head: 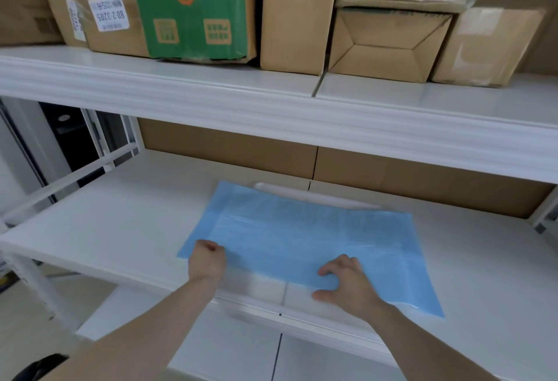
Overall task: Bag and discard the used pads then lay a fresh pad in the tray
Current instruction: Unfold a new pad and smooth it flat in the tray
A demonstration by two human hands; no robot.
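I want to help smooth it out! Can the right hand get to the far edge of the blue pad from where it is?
Probably yes. The right hand rests on the near edge of the blue pad, and nothing lies on the pad between it and the far edge.

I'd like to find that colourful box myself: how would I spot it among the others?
Look at the upper white shelf, where cardboard boxes stand in a row. The green box is left of centre; alone among brown neighbours, it has two round holes and an orange numeral.
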